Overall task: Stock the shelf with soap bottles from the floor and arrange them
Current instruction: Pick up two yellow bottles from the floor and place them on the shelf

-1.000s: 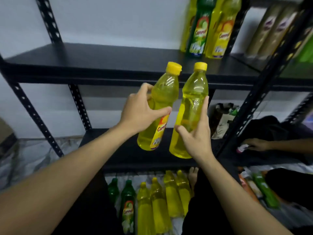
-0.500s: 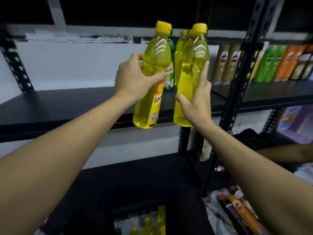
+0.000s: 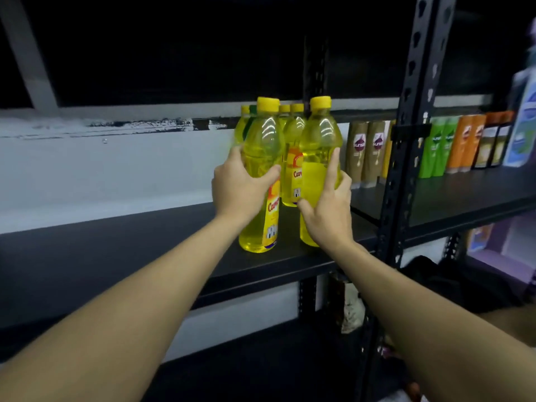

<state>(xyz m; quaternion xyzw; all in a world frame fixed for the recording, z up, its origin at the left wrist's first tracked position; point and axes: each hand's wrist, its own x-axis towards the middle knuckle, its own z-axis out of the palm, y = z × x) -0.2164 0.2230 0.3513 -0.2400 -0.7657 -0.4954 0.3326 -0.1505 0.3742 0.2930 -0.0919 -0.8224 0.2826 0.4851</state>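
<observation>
Clutching the first yellow bottle [image 3: 262, 158] round its middle with the left hand [image 3: 240, 187], thumb across the front just above the orange label, fingers wrapped round behind. Clasping the second yellow bottle [image 3: 317, 146] with the right hand [image 3: 327, 210], index finger stretched straight up the side, thumb pressed low against the front. Holding both upright, side by side and just apart, yellow caps on top. Planted near the front edge of the black shelf [image 3: 145, 245], bases down on the board or as near as can be told. Tucked in close behind: a cluster of stocked yellow bottles [image 3: 293, 169], one label peeking out through the gap, plus a sliver of green at the left. Further right on the same level, a pair of brown shampoo bottles [image 3: 365, 152], then the perforated black upright [image 3: 406, 140], then green bottles [image 3: 435, 149] and orange bottles [image 3: 464, 143] lined up on the neighbouring shelf. Down below, another dark shelf board in shadow.
</observation>
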